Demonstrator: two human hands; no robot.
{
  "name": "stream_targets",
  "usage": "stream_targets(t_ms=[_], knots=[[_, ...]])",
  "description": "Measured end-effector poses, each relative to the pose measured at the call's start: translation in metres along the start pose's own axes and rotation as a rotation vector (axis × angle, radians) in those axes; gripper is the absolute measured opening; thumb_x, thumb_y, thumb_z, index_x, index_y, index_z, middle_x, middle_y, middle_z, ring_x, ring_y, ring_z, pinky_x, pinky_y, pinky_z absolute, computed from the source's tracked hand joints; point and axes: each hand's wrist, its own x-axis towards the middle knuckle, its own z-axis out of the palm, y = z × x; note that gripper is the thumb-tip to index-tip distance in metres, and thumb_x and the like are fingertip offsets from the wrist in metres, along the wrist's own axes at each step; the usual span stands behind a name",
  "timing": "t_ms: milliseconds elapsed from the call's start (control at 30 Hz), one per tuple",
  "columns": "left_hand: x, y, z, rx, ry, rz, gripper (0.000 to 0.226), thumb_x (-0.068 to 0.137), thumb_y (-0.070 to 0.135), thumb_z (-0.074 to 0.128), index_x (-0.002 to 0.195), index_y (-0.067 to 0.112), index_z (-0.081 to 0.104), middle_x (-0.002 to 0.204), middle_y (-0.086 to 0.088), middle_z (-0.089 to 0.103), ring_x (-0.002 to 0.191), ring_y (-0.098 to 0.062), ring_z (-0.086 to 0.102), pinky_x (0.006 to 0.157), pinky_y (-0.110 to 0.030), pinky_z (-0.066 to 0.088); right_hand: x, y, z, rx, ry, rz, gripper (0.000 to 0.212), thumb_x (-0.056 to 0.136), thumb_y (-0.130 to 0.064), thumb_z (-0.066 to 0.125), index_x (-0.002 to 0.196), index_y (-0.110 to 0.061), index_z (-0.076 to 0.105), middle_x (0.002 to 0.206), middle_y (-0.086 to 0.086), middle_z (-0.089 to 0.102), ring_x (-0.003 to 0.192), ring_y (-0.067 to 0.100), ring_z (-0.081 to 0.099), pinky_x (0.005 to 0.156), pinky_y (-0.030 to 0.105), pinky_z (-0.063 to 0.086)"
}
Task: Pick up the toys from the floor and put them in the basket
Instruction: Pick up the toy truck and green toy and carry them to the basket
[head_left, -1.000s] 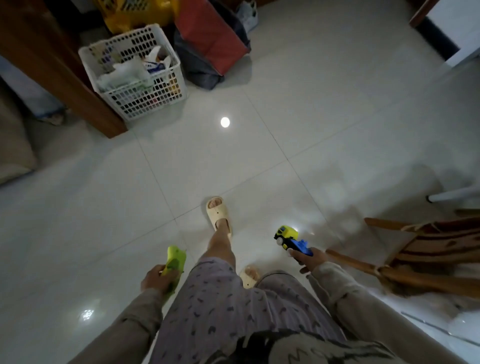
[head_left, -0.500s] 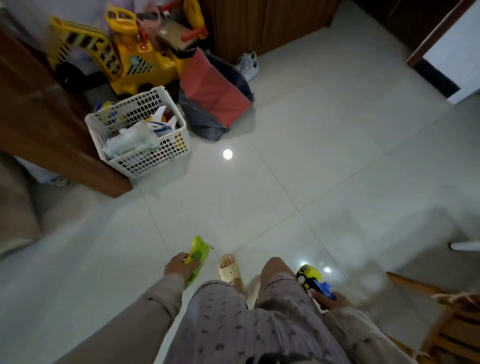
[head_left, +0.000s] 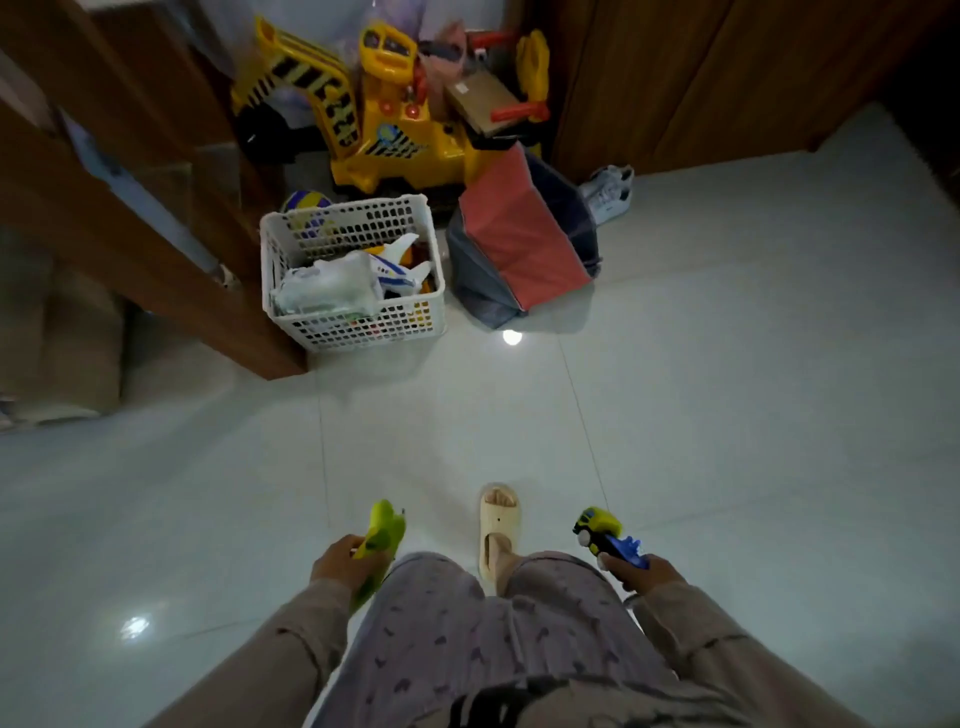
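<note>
My left hand (head_left: 345, 564) grips a lime-green toy (head_left: 382, 532) low at my left side. A yellow and blue toy truck (head_left: 605, 535) sticks out forward from my right hand (head_left: 644, 571), low on the right. The white perforated basket (head_left: 332, 327) stands on the floor ahead and slightly left, against a wooden post. It holds a white toy plane (head_left: 400, 270), a pale plastic bag (head_left: 327, 288) and more toys seen through its holes. Both hands are well short of the basket, with bare tile between.
A big yellow ride-on excavator (head_left: 384, 119) stands behind the basket, with a ball (head_left: 306, 202) beside it. A red and grey bag (head_left: 519, 239) lies right of the basket, a sneaker (head_left: 610, 192) beyond. Wooden post (head_left: 156, 244) at left, wooden doors at back. My slippered foot (head_left: 498, 525) is forward.
I have walked toward the basket, which now looks larger and more central. The wooden chair at right has left the view. Both hands still hold their toys.
</note>
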Motion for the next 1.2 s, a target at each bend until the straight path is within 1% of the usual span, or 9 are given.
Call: stream_targets(t_ms=[100,233,400,600,733,867,967,1100,1200], knots=[[-0.001,-0.001,-0.002,-0.044,0.049,-0.086,0.073,0.053,0.054,0.049,0.111,0.013,0.063,0.120,-0.017,0.065,0.114,-0.032,0.058,0.096,-0.033,0.042,0.017,-0.064,-0.029,-0.095,0.000,-0.069,0.039,0.079,-0.040,0.071,0.092,-0.004,0.062,0.088,0.016,0.060,0.087,0.031,0.058,0.095,0.044,0.049],[0.001,-0.001,-0.008,-0.168,0.063,-0.161,0.079,0.050,0.046,0.051,0.117,0.007,0.062,0.124,-0.019,0.064,0.116,-0.033,0.057,0.095,-0.033,0.041,0.027,-0.141,-0.052,-0.233,0.011,-0.144,0.047,0.076,-0.050,0.069,0.096,-0.008,0.060,0.088,0.012,0.063,0.086,0.030,0.063,0.083,0.033,0.049],[0.019,0.016,-0.027,-0.216,0.069,-0.242,0.077,0.049,0.049,0.051,0.112,0.008,0.065,0.121,-0.020,0.065,0.115,-0.033,0.059,0.092,-0.033,0.042,0.042,-0.216,-0.051,-0.242,-0.051,-0.202,0.045,0.079,-0.042,0.070,0.105,-0.008,0.056,0.097,0.010,0.061,0.079,0.028,0.064,0.077,0.032,0.049],[0.076,0.076,-0.092,-0.243,0.066,-0.268,0.080,0.049,0.046,0.050,0.118,0.007,0.059,0.127,-0.019,0.062,0.118,-0.032,0.056,0.096,-0.033,0.039,0.067,-0.274,-0.037,-0.303,-0.047,-0.138,0.043,0.077,-0.046,0.071,0.097,-0.011,0.057,0.091,0.014,0.065,0.085,0.031,0.066,0.087,0.037,0.051],[0.124,0.133,-0.162,-0.218,0.069,-0.233,0.081,0.051,0.048,0.048,0.122,0.009,0.055,0.130,-0.017,0.060,0.121,-0.031,0.055,0.098,-0.032,0.039,0.076,-0.305,-0.029,-0.264,-0.040,-0.043,0.041,0.080,-0.035,0.071,0.100,-0.002,0.058,0.079,0.012,0.062,0.084,0.032,0.059,0.093,0.045,0.049],[0.170,0.190,-0.227,-0.171,0.088,-0.121,0.056,0.078,0.043,0.065,0.121,0.009,0.054,0.127,-0.018,0.060,0.119,-0.032,0.056,0.096,-0.032,0.040,0.086,-0.345,-0.018,-0.204,-0.021,0.055,0.052,0.083,-0.031,0.069,0.115,0.009,0.058,0.091,0.016,0.061,0.081,0.027,0.057,0.076,0.031,0.041],[0.200,0.223,-0.264,-0.105,0.092,-0.062,0.030,0.082,0.038,0.063,0.101,0.015,0.054,0.124,-0.018,0.062,0.115,-0.032,0.056,0.089,-0.031,0.041,0.086,-0.385,-0.008,-0.154,-0.011,0.065,0.050,0.082,-0.032,0.069,0.111,0.008,0.059,0.097,0.021,0.063,0.090,0.032,0.060,0.076,0.030,0.038],[0.232,0.252,-0.294,-0.111,0.083,-0.058,0.028,0.081,0.038,0.064,0.092,0.017,0.048,0.123,-0.018,0.061,0.115,-0.033,0.055,0.091,-0.033,0.041,0.088,-0.442,0.009,-0.204,-0.032,0.024,0.034,0.079,-0.038,0.072,0.083,-0.006,0.059,0.088,0.015,0.060,0.089,0.031,0.063,0.078,0.033,0.045],[0.255,0.262,-0.297,-0.153,0.073,-0.073,0.031,0.082,0.038,0.064,0.099,0.014,0.055,0.123,-0.018,0.061,0.116,-0.033,0.055,0.093,-0.033,0.041,0.105,-0.477,0.027,-0.246,-0.065,0.015,0.033,0.078,-0.037,0.072,0.083,-0.009,0.055,0.090,0.014,0.061,0.099,0.038,0.066,0.079,0.035,0.047]])
